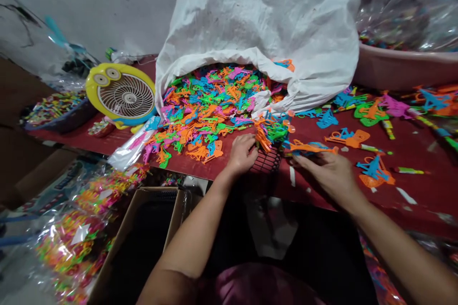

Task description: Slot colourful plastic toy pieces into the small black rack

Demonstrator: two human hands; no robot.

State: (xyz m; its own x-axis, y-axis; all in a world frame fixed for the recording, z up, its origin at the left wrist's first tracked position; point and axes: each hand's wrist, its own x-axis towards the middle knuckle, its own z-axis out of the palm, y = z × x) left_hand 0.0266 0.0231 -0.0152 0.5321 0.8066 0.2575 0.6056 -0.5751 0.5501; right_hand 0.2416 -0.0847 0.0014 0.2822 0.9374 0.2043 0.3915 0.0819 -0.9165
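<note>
My left hand (244, 153) is closed, its fingers curled at the left side of a small dark mesh basket (265, 162); what it pinches, if anything, is hidden. Orange, green and blue plastic toy pieces (274, 131) lie heaped over the basket. To the right, my right hand (331, 174) is closed on flat orange and blue plastic pieces (309, 146), just above the red table. Behind my left hand spreads a big pile of colourful plastic pieces (214, 100), spilling from a white sack (265, 14).
A yellow fan (125, 95) stands left of the sack, beside a dark basin (67, 119) of small parts. More pieces (374, 169) lie on the red table (432, 200) at right, before a pink tub (404, 64). Below left are a cardboard box (141, 195) and filled clear bags (71, 238).
</note>
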